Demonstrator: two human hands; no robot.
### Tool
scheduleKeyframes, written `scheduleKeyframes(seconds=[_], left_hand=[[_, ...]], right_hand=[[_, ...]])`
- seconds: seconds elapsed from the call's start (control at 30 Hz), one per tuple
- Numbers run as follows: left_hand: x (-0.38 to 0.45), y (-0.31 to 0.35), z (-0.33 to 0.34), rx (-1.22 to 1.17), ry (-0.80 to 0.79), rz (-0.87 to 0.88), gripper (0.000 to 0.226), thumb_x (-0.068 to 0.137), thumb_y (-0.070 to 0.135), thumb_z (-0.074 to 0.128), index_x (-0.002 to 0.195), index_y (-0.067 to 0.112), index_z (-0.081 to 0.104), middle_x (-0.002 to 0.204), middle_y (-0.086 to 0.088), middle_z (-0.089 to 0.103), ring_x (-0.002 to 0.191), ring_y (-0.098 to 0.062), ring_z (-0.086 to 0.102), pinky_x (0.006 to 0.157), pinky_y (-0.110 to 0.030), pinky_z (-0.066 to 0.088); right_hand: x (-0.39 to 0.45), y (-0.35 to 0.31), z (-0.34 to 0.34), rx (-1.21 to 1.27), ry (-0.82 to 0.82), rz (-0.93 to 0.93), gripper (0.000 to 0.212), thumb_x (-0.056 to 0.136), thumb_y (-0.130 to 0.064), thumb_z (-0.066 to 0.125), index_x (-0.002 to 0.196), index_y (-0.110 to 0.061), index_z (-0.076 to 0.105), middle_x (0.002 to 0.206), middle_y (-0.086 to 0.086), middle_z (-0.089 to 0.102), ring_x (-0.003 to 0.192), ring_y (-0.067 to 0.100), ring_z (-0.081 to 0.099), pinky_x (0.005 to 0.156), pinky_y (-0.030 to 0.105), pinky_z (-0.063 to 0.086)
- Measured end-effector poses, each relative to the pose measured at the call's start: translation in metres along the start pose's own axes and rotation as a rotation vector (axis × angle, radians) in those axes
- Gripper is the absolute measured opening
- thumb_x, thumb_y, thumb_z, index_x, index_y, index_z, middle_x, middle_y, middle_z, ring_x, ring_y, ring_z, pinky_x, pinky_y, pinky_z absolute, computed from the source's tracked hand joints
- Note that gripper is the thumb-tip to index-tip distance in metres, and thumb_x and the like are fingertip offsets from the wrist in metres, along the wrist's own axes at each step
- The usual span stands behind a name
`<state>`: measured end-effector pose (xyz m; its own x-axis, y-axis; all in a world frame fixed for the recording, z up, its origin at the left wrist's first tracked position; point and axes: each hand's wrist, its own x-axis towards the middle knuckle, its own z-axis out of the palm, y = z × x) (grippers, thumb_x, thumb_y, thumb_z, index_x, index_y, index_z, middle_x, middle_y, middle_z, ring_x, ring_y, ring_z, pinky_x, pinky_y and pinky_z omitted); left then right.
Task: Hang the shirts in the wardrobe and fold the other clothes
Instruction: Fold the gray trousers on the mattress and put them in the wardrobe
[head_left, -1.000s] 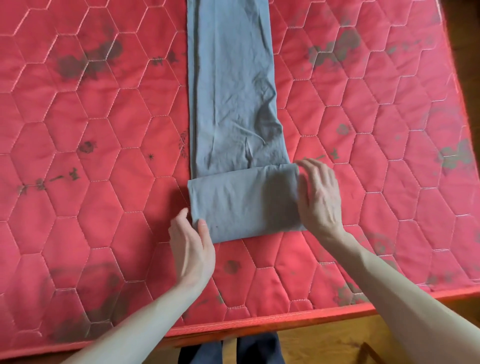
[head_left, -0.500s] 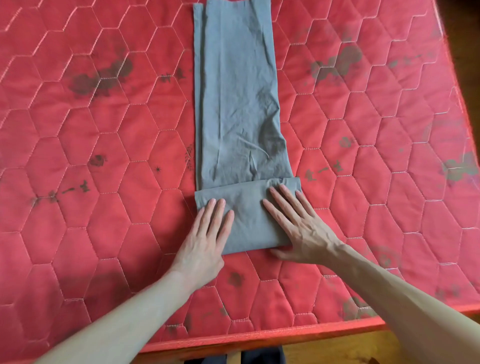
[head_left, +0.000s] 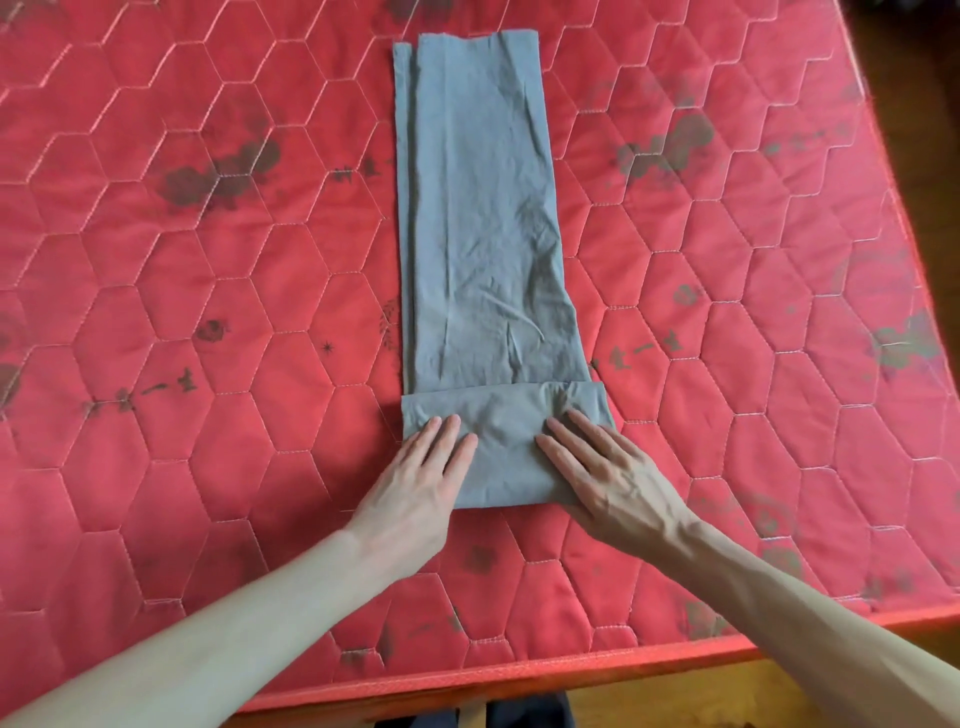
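A red quilted mattress (head_left: 208, 260), stitched in hexagons and marked with dark printed blotches, carries one thing: a grey garment (head_left: 478, 223) folded into a long narrow strip running near to far at its middle, the near end turned over on itself

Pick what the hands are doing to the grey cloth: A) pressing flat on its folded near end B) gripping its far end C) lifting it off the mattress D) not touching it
A: the left hand and right hand lie palm-down on the folded near end of the cloth.
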<state>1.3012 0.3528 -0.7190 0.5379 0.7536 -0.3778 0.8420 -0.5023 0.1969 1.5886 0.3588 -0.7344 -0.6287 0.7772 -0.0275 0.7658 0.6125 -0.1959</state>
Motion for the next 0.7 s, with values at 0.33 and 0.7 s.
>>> scheduleKeyframes(seconds=[0.33, 0.7], left_hand=[[-0.024, -0.001, -0.065, -0.500, -0.331, -0.022, 0.053, 0.090, 0.020, 0.049, 0.140, 0.036, 0.057, 0.112, 0.008, 0.071, 0.109, -0.015, 0.065, 0.092, -0.027, 0.047], [-0.002, -0.042, -0.025, -1.407, -0.116, -0.567, 0.037, 0.092, 0.049, 0.073, 0.121, 0.026, 0.071, 0.116, 0.019, 0.076, 0.114, 0.005, 0.066, 0.104, -0.027, 0.045]], right_hand=[[-0.014, -0.006, -0.070, 0.298, -0.220, 0.023, 0.060, 0.078, -0.036, 0.056, 0.138, -0.032, 0.053, 0.072, -0.010, 0.066, 0.058, 0.016, 0.061, 0.049, 0.031, 0.044], [0.012, -0.009, -0.041, 0.994, 0.405, 0.952, 0.027, 0.109, -0.033, 0.051, 0.094, -0.015, 0.065, 0.079, -0.014, 0.061, 0.077, -0.001, 0.055, 0.072, 0.017, 0.043]])
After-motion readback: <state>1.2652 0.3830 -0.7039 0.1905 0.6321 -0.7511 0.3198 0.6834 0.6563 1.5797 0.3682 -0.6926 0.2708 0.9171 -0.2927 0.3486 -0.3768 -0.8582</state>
